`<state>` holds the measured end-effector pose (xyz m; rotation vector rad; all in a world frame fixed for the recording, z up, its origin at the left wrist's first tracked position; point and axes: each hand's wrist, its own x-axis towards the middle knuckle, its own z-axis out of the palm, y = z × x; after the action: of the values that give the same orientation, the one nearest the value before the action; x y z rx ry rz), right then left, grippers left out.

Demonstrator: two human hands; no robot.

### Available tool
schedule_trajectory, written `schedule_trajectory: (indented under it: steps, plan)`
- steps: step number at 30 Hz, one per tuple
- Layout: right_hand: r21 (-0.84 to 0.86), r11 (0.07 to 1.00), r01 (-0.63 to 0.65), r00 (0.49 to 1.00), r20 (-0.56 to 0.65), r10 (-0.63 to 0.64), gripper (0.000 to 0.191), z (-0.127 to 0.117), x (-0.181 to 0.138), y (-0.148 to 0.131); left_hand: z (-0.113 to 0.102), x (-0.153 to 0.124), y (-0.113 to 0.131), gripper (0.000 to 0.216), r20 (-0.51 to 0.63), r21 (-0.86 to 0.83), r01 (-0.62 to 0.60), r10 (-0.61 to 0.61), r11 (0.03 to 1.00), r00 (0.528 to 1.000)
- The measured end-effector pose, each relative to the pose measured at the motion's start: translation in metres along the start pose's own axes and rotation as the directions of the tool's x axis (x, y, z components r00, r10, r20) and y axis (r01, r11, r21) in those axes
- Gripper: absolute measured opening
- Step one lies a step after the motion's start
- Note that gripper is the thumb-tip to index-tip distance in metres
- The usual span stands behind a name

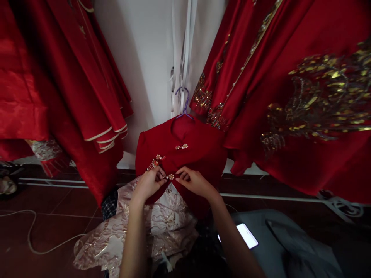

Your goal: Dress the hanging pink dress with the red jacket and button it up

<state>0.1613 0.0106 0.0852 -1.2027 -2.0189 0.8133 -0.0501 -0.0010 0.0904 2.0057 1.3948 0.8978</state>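
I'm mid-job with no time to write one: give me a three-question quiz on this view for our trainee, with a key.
1. True or false: the red jacket hangs from a purple hanger.
2. Multiple choice: between the left hand and the right hand is
A a pair of scissors
B a beaded clasp
C a belt
3. Fill in: glowing low on the right of the picture is a ____.

Key: 1 true; 2 B; 3 phone.

Left fingers (160, 174) and right fingers (183, 174) at 1 beaded clasp (171, 177), red jacket (199, 154) on purple hanger (184, 112), lit phone (247, 236)
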Motion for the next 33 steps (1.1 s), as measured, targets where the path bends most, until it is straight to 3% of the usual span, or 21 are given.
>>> schedule_trajectory:
  steps: [7, 15, 33]
  plan:
    - [0.044, 0.998, 0.037, 0.999, 0.021, -0.038, 0.018, 0.007, 0.003, 0.003, 0.006, 0.004, 0.001, 0.014, -0.023, 0.002, 0.01, -0.01, 1.0, 1.0]
    - [0.099, 0.995, 0.011, 0.998, -0.055, -0.006, 0.021, 0.019, 0.011, 0.009, 0.006, 0.005, 0.002, 0.023, -0.035, 0.01, -0.008, 0.008, 1.0, 0.999]
    - [0.159, 0.987, -0.004, 0.999, -0.044, 0.011, 0.022, 0.019, 0.012, 0.01, 0.008, 0.007, -0.001, 0.026, -0.065, -0.014, -0.017, 0.016, 1.0, 0.998]
